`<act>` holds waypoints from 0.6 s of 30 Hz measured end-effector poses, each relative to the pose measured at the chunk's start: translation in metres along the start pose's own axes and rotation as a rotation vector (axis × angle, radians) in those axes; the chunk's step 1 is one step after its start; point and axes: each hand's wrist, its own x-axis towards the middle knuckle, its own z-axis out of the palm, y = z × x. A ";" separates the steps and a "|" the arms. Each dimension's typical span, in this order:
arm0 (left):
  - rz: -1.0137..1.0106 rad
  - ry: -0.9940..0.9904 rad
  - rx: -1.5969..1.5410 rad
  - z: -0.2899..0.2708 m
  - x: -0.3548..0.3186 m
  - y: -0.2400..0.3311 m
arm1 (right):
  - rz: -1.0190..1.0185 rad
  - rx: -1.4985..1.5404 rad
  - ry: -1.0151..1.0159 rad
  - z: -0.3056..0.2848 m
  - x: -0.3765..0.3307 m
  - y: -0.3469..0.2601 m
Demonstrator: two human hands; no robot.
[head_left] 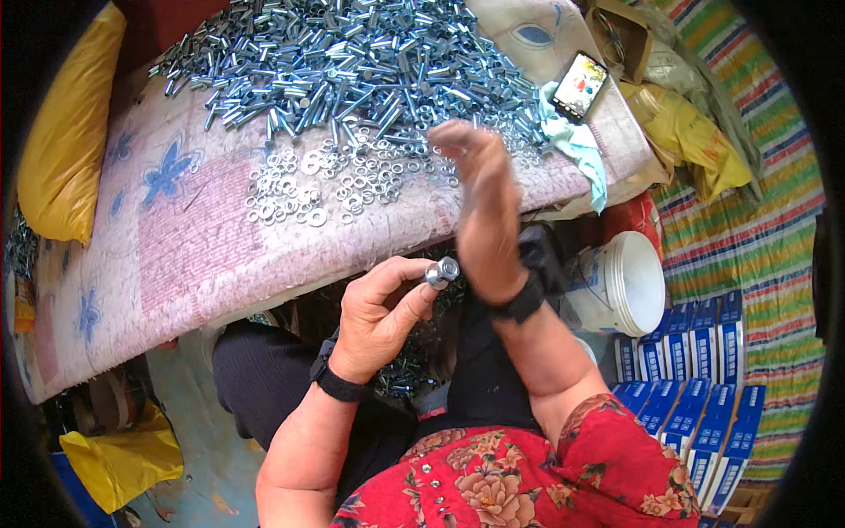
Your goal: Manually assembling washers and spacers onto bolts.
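Note:
My left hand (380, 310) pinches a short silver bolt with a nut or washer on its end (442, 272), held over my lap. My right hand (482, 207) is raised beside it with flat, straight fingers, its palm edge brushing against the bolt's end. It holds nothing that I can see. Just beyond the hands, a padded floral board (176, 255) carries a big heap of silver bolts or sleeves (343, 62) and a scatter of small washers (334, 180).
A phone (581, 85) lies on a light blue cloth (576, 145) at the board's right end. A white bucket (627, 283) and several blue boxes (695, 387) stand at my right. Yellow bags (62, 132) (123, 458) lie at left. A striped mat (757, 220) covers the floor.

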 end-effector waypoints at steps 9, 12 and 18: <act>-0.077 0.213 -0.229 -0.017 0.004 -0.009 | 0.072 -0.125 -0.581 -0.011 -0.047 -0.055; -0.099 0.140 -0.250 -0.020 0.004 -0.003 | 0.168 -0.333 -0.511 -0.024 -0.019 -0.042; -0.222 -0.036 -0.088 -0.020 -0.004 -0.002 | 0.028 -0.338 -0.717 -0.037 -0.022 -0.021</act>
